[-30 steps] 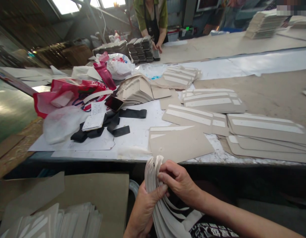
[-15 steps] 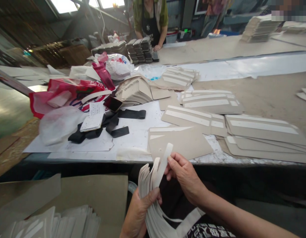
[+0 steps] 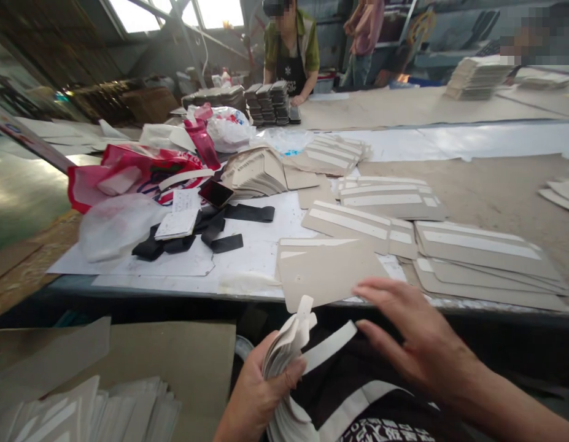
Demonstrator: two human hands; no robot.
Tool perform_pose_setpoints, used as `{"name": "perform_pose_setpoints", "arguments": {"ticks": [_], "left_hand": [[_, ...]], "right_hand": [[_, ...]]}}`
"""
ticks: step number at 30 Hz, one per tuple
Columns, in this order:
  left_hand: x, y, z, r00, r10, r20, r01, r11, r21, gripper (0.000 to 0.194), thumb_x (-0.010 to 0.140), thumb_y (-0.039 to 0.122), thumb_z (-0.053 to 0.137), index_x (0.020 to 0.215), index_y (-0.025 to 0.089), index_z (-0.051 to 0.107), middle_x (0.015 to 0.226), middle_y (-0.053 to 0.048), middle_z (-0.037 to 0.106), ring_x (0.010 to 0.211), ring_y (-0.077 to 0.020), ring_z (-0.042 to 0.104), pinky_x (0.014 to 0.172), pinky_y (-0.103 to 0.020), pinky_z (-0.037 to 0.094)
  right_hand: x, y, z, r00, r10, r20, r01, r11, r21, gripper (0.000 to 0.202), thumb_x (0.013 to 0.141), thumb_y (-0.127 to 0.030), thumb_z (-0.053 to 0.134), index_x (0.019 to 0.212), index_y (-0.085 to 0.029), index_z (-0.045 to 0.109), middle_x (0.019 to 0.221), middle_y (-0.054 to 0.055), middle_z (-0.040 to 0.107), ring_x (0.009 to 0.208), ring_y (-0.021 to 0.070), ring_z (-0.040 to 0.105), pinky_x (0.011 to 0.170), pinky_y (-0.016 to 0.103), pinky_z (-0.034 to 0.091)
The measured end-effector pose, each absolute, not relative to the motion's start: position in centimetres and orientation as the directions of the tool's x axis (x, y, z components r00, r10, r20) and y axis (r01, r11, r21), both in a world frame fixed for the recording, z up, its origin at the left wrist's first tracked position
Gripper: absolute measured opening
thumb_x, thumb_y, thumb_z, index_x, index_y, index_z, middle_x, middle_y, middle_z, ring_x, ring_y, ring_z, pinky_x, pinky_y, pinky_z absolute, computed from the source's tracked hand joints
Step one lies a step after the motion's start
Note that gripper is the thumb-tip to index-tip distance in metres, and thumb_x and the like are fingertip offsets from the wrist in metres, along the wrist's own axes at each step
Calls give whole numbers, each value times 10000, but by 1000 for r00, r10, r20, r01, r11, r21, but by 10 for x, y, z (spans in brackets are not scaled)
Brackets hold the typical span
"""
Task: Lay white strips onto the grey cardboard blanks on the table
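My left hand (image 3: 259, 387) is closed around a thick bundle of off-white strips (image 3: 284, 350), held upright in front of my lap. One strip (image 3: 330, 347) sticks out of the bundle to the right, under the left thumb. My right hand (image 3: 417, 337) is open, its thumb and fingers spread apart. The right thumb tip is at the free end of that strip; whether they touch I cannot tell. Another pale strip (image 3: 362, 402) curves over my dark clothing below. Just beyond the hands, a grey-beige board (image 3: 330, 276) with white bands lies at the table's front edge.
More boards with white bands (image 3: 482, 239) lie to the right. At left are black straps (image 3: 226, 242), a notepad (image 3: 178, 224), a phone (image 3: 216, 193) and plastic bags (image 3: 123, 227). Stacked pieces (image 3: 141, 405) sit low left. A person (image 3: 293, 55) stands across the table.
My right hand has let go of the upright strip's top and moved right, fingers spreading. One strip now leans out rightward. The left hand keeps its hold, slightly lower.
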State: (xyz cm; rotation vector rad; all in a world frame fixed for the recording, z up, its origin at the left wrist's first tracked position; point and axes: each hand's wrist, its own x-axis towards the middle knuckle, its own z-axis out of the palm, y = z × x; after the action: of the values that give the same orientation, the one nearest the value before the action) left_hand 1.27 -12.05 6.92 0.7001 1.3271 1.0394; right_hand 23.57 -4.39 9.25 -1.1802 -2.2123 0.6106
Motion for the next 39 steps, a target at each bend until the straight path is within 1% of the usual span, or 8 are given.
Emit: {"name": "perform_pose_setpoints", "arguments": {"ticks": [4,13,16,19,23,25,30,39], "left_hand": [[17,-114,80,-9,914,-406,-228,393,891,363,664,422,729,893,154,643,762,-1,602,720,-124,507,695,-207,412],[13,-100,82,-43,905,-422,-271,396,877,396,655,456,727,906,161,643,768,-16,633,749,-154,570,708,-223,445],[7,-94,80,-211,878,-431,-134,410,902,436,619,443,749,940,175,628,700,19,596,681,-134,550,651,-205,430],[-7,-90,71,-386,888,-248,221,350,910,342,616,389,742,865,191,617,667,29,575,633,-130,529,596,-204,393],[-16,-79,56,-184,979,85,718,75,692,25,755,214,526,731,213,530,629,20,530,596,-144,512,563,-238,374],[-13,-69,52,-61,983,175,846,-42,532,213,741,86,421,870,210,536,720,-8,566,683,-181,559,622,-275,429],[-6,-39,41,123,958,259,960,-181,215,399,674,-39,368,972,164,538,845,-63,586,751,-222,579,632,-337,512],[-10,-27,5,137,906,400,960,-221,173,479,709,-78,322,1106,67,547,1176,-161,587,1088,-243,542,892,-358,510]], "right_hand": [[197,-40,101,-849,523,-67,463,679,-570,164,907,-272,484,905,-173,616,883,80,615,825,192,548,802,336,420],[179,-22,111,-851,436,-292,391,155,-907,86,889,-261,498,937,-196,529,865,-3,589,732,116,529,630,193,408],[186,-2,112,-814,472,-338,507,294,-811,65,875,-258,505,855,-196,503,749,-19,559,636,106,490,559,201,357],[191,31,117,-741,603,-296,628,465,-624,126,876,-279,503,792,-192,466,680,-17,517,595,113,454,543,230,313],[176,72,125,-730,640,-242,617,462,-637,118,873,-297,504,819,-192,492,678,-18,526,595,116,445,547,228,315],[162,86,122,-755,620,-216,566,448,-692,98,865,-273,506,818,-187,514,705,-18,546,612,112,458,562,220,327],[135,104,92,-719,636,-281,644,459,-612,128,853,-275,530,787,-171,562,711,6,591,632,127,500,561,227,312],[131,110,69,-622,688,-375,783,558,-274,179,897,-292,482,828,-172,596,774,61,658,713,199,600,565,264,293]]}}
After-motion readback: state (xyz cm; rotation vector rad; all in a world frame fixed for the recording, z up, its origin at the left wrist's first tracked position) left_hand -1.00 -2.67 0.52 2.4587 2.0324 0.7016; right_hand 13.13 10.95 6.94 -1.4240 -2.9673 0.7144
